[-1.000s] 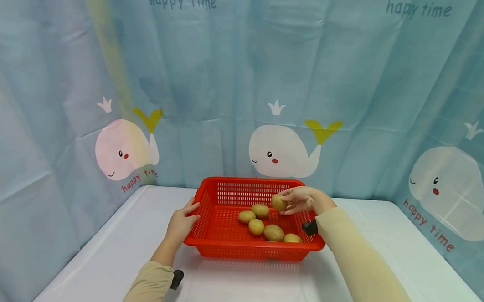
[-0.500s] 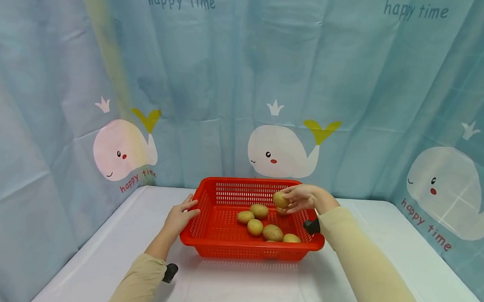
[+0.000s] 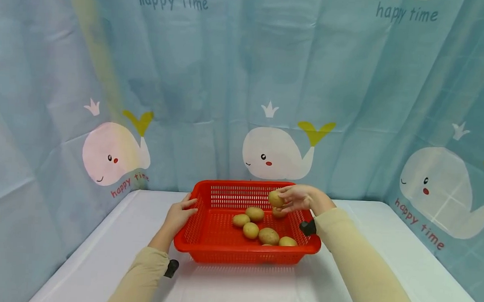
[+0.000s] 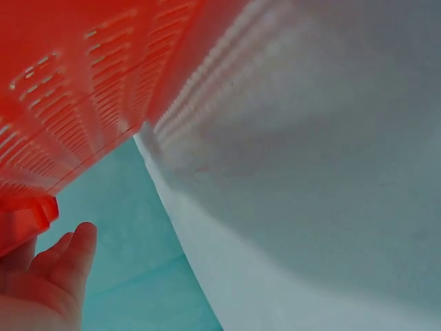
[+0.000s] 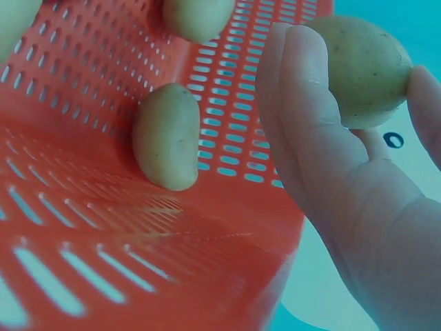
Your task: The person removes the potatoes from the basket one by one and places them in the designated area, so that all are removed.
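Observation:
A red perforated plastic basket (image 3: 245,249) stands on the table with several potatoes (image 3: 268,236) lying in it, mostly right of its middle. My right hand (image 3: 302,199) pinches one potato (image 3: 276,198) between thumb and fingertips, above the basket's back right part. The right wrist view shows this held potato (image 5: 368,72) raised over the rim, while another potato (image 5: 167,136) rests on the basket floor. On the left side, my left hand (image 3: 178,217) holds the basket's rim. From below, the left wrist view shows this hand's fingers (image 4: 72,265) just under that red rim (image 4: 24,221).
A white cloth (image 3: 243,292) covers the table beneath the basket. Behind and at both sides hangs a light blue curtain (image 3: 213,76) printed with whales. A black wrist camera (image 3: 172,268) sits on the left wrist and another black camera (image 3: 307,227) on the right.
The whole head view has shifted slightly. My right hand has lifted the potato a little, so another potato now shows beneath it. My left hand stays at the rim.

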A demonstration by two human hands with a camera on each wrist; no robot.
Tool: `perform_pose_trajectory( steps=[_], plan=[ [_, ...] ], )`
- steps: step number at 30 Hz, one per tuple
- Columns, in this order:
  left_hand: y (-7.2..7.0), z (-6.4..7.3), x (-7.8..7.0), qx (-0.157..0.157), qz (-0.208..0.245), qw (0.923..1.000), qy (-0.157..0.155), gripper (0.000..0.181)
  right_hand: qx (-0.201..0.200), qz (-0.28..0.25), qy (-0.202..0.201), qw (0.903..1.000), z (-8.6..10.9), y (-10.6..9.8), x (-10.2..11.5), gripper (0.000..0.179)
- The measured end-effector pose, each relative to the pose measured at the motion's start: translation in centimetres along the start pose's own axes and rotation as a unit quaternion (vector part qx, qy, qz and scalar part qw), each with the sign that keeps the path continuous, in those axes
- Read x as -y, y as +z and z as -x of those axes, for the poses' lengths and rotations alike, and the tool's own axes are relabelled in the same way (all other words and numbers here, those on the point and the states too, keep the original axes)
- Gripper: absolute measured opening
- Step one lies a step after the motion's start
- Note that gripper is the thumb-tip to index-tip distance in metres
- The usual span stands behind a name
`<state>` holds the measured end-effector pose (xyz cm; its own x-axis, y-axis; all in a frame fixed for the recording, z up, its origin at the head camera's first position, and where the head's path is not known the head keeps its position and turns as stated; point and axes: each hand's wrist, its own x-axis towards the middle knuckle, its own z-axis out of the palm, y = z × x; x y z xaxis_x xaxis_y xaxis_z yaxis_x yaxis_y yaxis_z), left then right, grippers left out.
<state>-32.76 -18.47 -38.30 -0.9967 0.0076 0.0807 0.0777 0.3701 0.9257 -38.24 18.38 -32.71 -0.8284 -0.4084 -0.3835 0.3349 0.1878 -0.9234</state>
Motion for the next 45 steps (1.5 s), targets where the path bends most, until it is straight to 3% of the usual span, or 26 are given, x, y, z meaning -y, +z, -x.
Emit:
perform_pose_trajectory(
  steps=[9,24,45],
  plan=[
    [0.6,0.0,-0.1,-0.016,-0.025,0.9996,-0.002,0.045,-0.003,0.005,-0.011,0.9999,0.8,-0.7,0.9,0.049],
    [0.5,0.0,-0.1,-0.024,-0.01,0.9996,-0.013,0.045,-0.005,-0.001,-0.026,0.9997,3.6,-3.2,2.1,0.053],
    [0.2,0.5,-0.1,-0.027,-0.003,0.9995,-0.014,0.045,-0.047,-0.005,-0.04,0.9981,7.0,-8.0,-0.2,0.054]
  ],
)
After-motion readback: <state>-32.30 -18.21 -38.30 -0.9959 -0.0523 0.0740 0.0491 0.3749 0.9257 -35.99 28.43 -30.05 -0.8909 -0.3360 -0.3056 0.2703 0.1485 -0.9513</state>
